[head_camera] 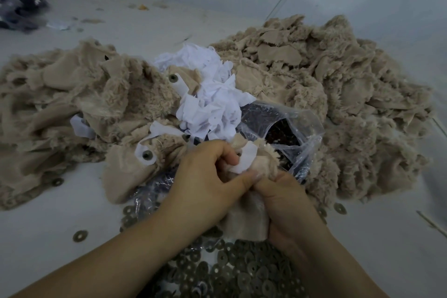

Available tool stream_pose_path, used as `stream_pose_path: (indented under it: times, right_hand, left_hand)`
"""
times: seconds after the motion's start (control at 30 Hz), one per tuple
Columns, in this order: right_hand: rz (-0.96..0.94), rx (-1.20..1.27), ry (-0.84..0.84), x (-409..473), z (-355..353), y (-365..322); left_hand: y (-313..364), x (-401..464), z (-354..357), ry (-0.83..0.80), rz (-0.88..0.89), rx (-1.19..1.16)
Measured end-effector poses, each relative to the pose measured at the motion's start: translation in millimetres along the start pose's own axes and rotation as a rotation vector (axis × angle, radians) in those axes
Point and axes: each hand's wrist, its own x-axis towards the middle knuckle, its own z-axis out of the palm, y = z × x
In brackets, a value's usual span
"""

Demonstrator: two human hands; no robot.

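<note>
Head view: our left hand (208, 176) and right hand (287, 203) both pinched one plush piece (244, 219) and its white patch (244, 156) above the near edge of the bench (48, 225). Two fitted pieces (147, 155) lay leftward. We judged that the right-edge pile (350, 104) awaited work. No writing was legible.

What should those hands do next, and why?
Probably fetch one from the washer heap for the white patch: the left hand and right hand grip a plush piece whose patch looks bare, while a nearby piece already carries a washer.
</note>
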Motion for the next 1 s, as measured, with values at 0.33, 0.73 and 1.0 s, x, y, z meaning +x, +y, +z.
stream_pose_path:
  times: [0.33, 0.73, 1.0]
  right_hand:
    - [0.010, -0.033, 0.044, 2, -1, -1]
    - [-0.013, -0.087, 0.228, 0, 0, -3]
    - [-0.012, 0.035, 0.060, -4, 4, -5]
  left_hand:
    - [-1, 2, 0, 0.023, 0.211, 0.129]
    - [-8, 0, -7, 0.149, 0.514, 0.414]
    - [-16, -4, -4, 0.184, 0.626, 0.418]
